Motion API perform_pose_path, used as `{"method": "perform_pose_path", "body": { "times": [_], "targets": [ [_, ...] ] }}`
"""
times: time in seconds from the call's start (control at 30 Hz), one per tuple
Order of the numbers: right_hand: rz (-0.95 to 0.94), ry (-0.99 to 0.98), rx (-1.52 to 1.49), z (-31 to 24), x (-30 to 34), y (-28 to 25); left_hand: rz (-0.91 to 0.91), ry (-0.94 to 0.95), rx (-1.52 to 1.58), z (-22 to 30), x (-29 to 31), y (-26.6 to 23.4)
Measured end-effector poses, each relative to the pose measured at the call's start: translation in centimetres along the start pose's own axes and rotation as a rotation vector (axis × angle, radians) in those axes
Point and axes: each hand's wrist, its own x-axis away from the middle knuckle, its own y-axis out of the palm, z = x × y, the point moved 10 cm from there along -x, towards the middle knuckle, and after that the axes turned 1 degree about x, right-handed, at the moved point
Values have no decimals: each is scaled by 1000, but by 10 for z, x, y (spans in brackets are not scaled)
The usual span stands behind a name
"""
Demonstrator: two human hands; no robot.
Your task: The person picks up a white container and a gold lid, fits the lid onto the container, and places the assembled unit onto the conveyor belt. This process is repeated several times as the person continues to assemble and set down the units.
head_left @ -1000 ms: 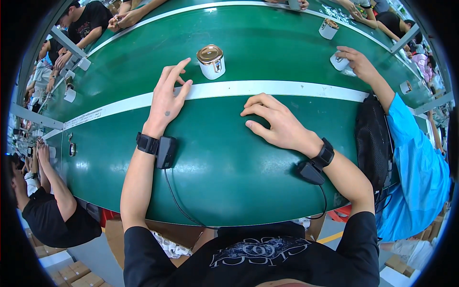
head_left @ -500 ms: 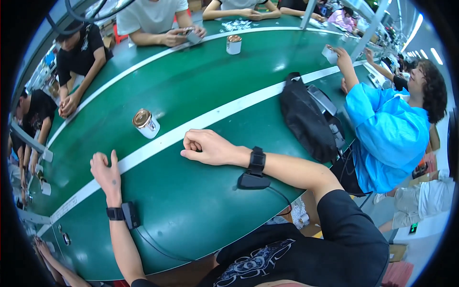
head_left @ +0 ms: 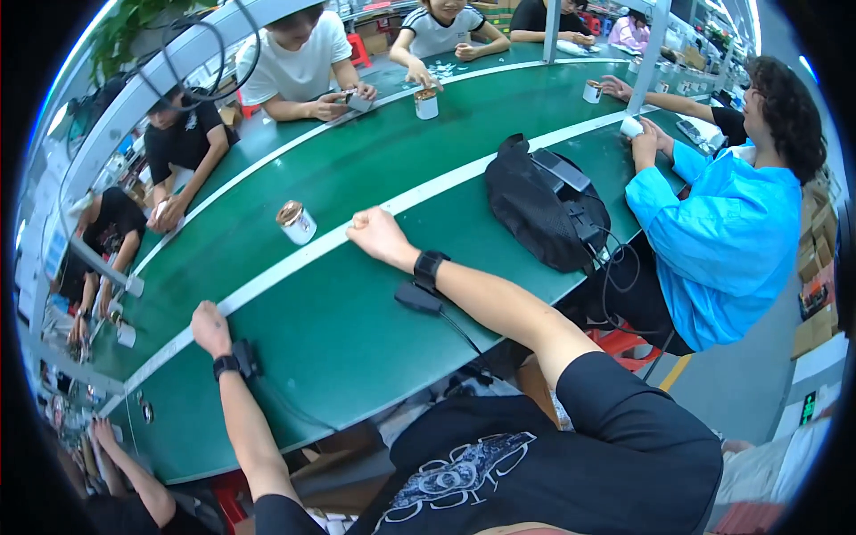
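My left hand (head_left: 211, 330) rests at the white strip along the green table, its fingers curled into a fist with nothing visible in it. Farther right, my right hand (head_left: 378, 235) is also closed in a fist by the same strip, and no object shows in it. Beyond the strip, between the two hands, stands a white can with a copper-coloured top (head_left: 296, 223); neither hand touches it. Each wrist wears a black strap with a small box, such as the right wrist device (head_left: 419, 297), from which a thin cable runs.
A black bag (head_left: 535, 209) with grey devices and cables lies to the right. Beside it sits a person in blue (head_left: 722, 232) holding a white object. Across the table, a co-worker's hand touches another white can (head_left: 427, 105). A metal post (head_left: 649, 58) rises at the far right.
Both my hands have tightened from loosely curled fingers into fists. The view has shifted. A co-worker opposite now reaches to the far can, and the person in blue has lowered the white object.
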Motion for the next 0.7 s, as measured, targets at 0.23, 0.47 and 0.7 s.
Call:
{"method": "perform_pose_path", "body": {
  "times": [0.23,0.47,0.7],
  "targets": [
    [140,41,115,-1,2,-17,-182,12,-209,26,33,-16],
    [202,29,303,-7,8,-24,-236,35,-298,44,58,-62],
    [165,-13,421,-46,19,2,-184,3,-295,50,60,-89]
  ]
}}
